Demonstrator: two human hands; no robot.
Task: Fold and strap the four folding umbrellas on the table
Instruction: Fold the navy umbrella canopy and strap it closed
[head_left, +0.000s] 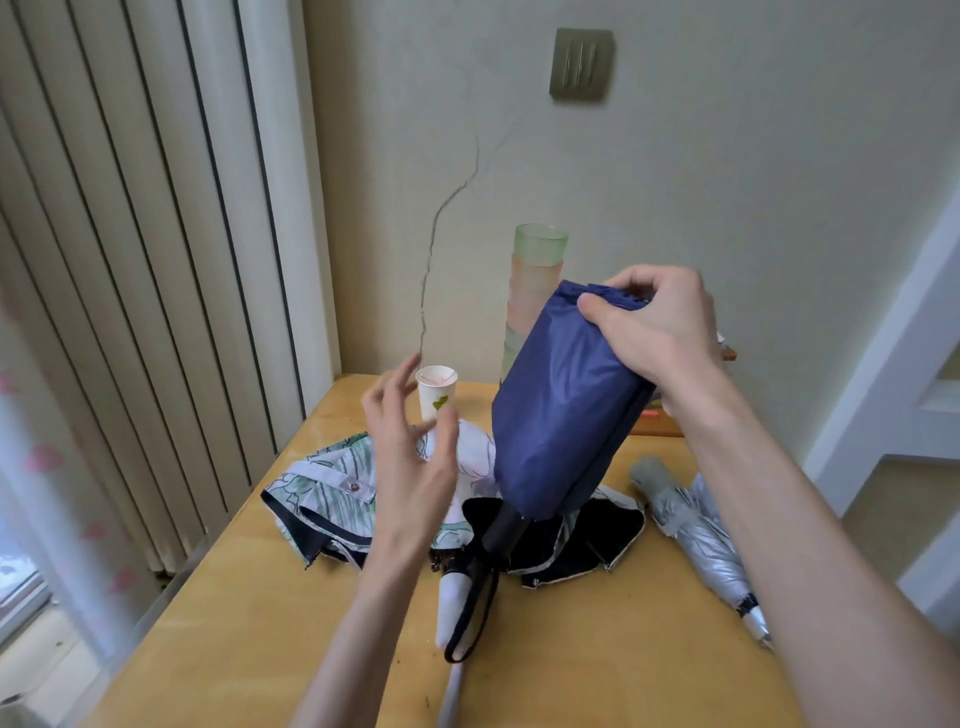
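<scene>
Head view: right hand (660, 338) grips the top end of a navy blue nylon folding umbrella (561, 415), held tilted above the wooden tabletop (234, 649) centre, canopy gathered, no fastened strap visible. Left hand (415, 467) open, fingers spread, holding nothing. White-green floral umbrella (337, 488) sprawls unfolded beneath; crumpled silver umbrella (701, 530) lies loose by the right edge. Most work likely remains; can't pick out a fourth.

A home room: vertical blinds (130, 260), cracked wall (441, 218), wooden table (249, 623), paper cup (436, 397).
</scene>
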